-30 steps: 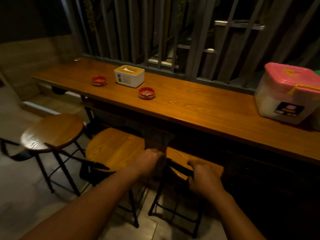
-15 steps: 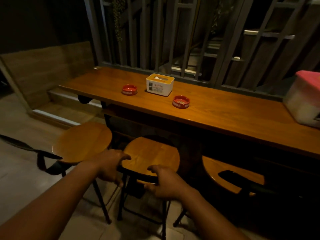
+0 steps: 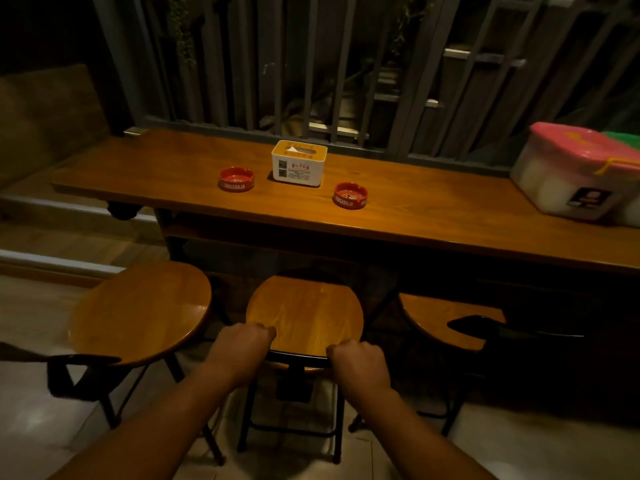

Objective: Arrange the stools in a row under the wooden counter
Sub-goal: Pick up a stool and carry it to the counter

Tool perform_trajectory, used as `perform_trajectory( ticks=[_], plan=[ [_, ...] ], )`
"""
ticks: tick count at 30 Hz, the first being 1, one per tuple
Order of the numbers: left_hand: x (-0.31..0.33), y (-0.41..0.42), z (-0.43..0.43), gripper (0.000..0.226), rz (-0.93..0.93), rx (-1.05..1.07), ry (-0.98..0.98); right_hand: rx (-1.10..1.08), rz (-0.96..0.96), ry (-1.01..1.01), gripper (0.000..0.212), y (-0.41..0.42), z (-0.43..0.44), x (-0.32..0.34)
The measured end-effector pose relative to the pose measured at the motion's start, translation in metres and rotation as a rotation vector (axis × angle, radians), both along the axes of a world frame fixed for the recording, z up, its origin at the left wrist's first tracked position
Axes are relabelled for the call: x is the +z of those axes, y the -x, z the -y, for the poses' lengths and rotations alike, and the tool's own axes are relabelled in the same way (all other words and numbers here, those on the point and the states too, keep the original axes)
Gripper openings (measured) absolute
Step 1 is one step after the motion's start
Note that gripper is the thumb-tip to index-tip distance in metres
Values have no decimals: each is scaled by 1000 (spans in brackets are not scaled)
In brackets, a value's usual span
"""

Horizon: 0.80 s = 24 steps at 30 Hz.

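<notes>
Our left hand [image 3: 239, 348] and right hand [image 3: 358, 362] clenched on middle stool [image 3: 304, 313] near edge (lower centre), counter [image 3: 415, 216] above, stools left [image 3: 142, 313] and right [image 3: 446, 320].

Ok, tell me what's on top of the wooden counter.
On the wooden counter: two red ashtrays, a white tissue box between them, and a pink-lidded plastic tub at the right end. A green-lidded item behind the tub is mostly hidden.

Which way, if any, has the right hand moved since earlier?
Yes, the right hand went leftward: from right of the nearer round red ashtray to the middle round wooden stool below it.
</notes>
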<state>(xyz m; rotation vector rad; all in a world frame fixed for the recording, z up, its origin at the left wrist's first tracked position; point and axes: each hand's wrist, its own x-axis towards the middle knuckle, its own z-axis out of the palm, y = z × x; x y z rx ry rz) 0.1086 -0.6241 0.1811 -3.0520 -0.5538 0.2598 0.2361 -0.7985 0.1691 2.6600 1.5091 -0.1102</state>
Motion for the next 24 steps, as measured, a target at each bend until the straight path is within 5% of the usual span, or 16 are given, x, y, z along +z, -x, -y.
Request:
perform_trajectory(
  ticks=[4,8,12,24],
  plan=[
    [-10,2,-6,20,55,-37,-35,3,46,-12,8,2,-1,-4],
    [-20,-5,-17,19,139,-44,12,-15,116,-31,34,-13,-9,-17],
    [-29,-29,-35,27,173,-62,-12,-68,105,-85,23,-31,-17,-21],
    [-18,-92,-61,27,204,-64,11,-116,116,-122,40,-92,-45,-16]
  ],
)
